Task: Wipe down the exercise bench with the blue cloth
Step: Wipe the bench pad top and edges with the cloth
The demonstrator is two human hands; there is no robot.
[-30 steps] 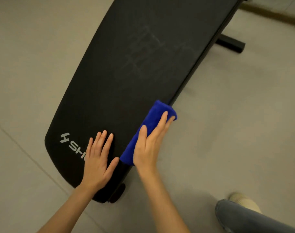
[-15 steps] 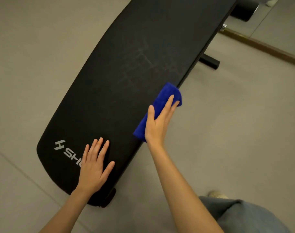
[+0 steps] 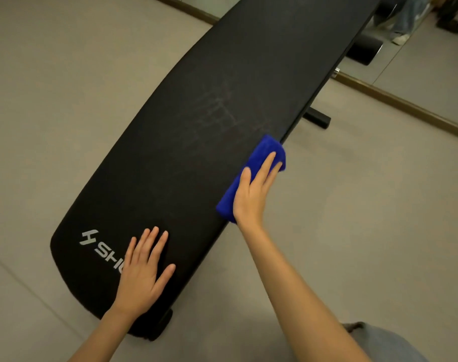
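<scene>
Pressing my right hand (image 3: 254, 194), fingers straight and together, onto the soft blue cloth (image 3: 259, 163) at the bench (image 3: 170, 152) edge; left hand (image 3: 141, 273) spread flat, steadying.

Partial white "SH" lettering (image 3: 104, 251) on exercise bench (image 3: 196, 152)

The bench (image 3: 196, 126) runs from near me on the left to far away on the right. My left hand (image 3: 141, 273) lies flat on its near end, partly over the logo (image 3: 97, 246). Further along, my right hand (image 3: 254, 194) presses the cloth (image 3: 264, 150) on the bench's right edge.
</scene>
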